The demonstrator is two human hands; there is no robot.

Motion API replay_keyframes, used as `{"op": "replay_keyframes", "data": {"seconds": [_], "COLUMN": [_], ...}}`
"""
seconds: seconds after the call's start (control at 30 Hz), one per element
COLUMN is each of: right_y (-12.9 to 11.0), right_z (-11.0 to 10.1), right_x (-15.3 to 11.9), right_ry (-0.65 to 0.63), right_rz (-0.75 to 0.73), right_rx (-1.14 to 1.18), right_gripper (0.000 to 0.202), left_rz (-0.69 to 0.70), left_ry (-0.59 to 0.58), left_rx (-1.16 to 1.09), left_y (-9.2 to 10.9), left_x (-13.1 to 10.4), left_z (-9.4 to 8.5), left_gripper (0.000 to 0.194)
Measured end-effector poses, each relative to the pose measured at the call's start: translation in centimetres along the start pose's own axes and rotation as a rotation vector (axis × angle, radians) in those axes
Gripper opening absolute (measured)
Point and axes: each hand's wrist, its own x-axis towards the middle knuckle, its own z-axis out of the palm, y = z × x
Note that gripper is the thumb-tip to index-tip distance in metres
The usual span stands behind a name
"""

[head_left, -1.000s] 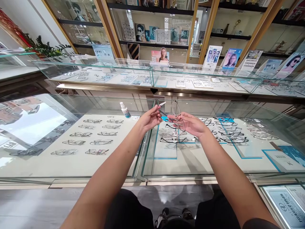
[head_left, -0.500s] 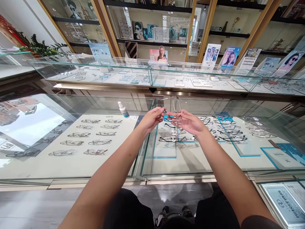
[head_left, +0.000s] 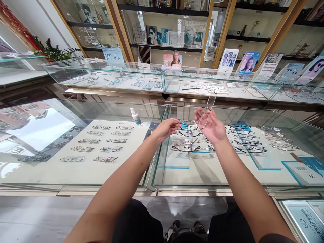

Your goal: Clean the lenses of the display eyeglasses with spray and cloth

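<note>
A pair of thin-rimmed eyeglasses (head_left: pixel 211 101) is pinched near its middle by my right hand (head_left: pixel 214 128), above the right display case. One lens points up, while the other hangs in front of the palm. A dark temple extends to the left from the top lens. My left hand (head_left: pixel 167 129) hovers to the left of the eyeglasses, apart from them. Its fingers point right, loosely bent, with nothing visible in them. Below the hands, several dark-framed glasses (head_left: pixel 186 148) lie in rows.
A white spray bottle (head_left: pixel 136 116) stands at the back of the left display case (head_left: pixel 76 175), which holds rows of eyeglasses (head_left: pixel 85 149). Behind runs a second glass case (head_left: pixel 113 90) with advertising cards (head_left: pixel 227 62) along its top. A plant (head_left: pixel 57 51) is at far left.
My right hand has lifted the eyeglasses up and to the right and turned its palm more into view. My left hand has come away from the eyeglasses, its fingers loosened. The view has shifted slightly.
</note>
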Motion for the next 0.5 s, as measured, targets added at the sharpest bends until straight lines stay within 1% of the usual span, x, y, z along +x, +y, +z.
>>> {"op": "replay_keyframes", "data": {"seconds": [0.07, 0.1, 0.13, 0.17, 0.2, 0.23, 0.3, 0.33, 0.37, 0.4, 0.43, 0.5], "right_y": [-0.3, -0.5, -0.7, -0.9, -1.1, -1.2, -1.4, -1.4, -1.4, -1.4, -1.5, -1.5], "right_z": [0.0, 0.0, 0.0, -0.1, -0.1, -0.2, -0.4, -0.4, -0.5, -0.6, -0.6, -0.6], "right_x": [-0.1, -0.1, -0.2, -0.3, -0.3, -0.4, -0.6, -0.6, -0.7, -0.7, -0.7, -0.7], "right_ry": [0.017, 0.029, 0.043, 0.057, 0.068, 0.075, 0.074, 0.066, 0.054, 0.041, 0.028, 0.005], "right_rz": [0.016, 0.022, 0.024, 0.024, 0.021, 0.018, 0.014, 0.017, 0.023, 0.032, 0.042, 0.054], "right_rx": [0.03, 0.033, 0.031, 0.027, 0.026, 0.031, 0.051, 0.067, 0.087, 0.11, 0.132, 0.166], "right_gripper": [0.027, 0.027, 0.027, 0.028, 0.027, 0.027, 0.024, 0.022, 0.02, 0.019, 0.018, 0.018], "left_rz": [0.004, 0.024, 0.07, 0.154, 0.281, 0.441, 0.782, 0.903, 0.977, 1.004, 0.996, 0.894], "left_ry": [-0.056, -0.062, -0.045, 0.014, 0.119, 0.267, 0.628, 0.798, 0.944, 1.048, 1.13, 1.24], "left_rx": [0.076, 0.121, 0.173, 0.225, 0.278, 0.331, 0.421, 0.457, 0.488, 0.519, 0.547, 0.606], "left_y": [0.0, 0.0, 0.2, 0.5, 0.8, 1.2, 2.2, 2.7, 3.1, 3.5, 3.7, 3.8], "left_x": [-0.3, -0.4, -0.6, -0.8, -0.9, -1.0, -1.1, -1.1, -1.0, -0.9, -0.7, -0.1], "left_z": [0.2, 0.2, 0.2, 0.0, -0.3, -0.7, -2.0, -2.8, -3.6, -4.4, -5.2, -6.7], "left_gripper": [0.03, 0.032, 0.033, 0.034, 0.034, 0.034, 0.037, 0.041, 0.045, 0.05, 0.055, 0.067]}}
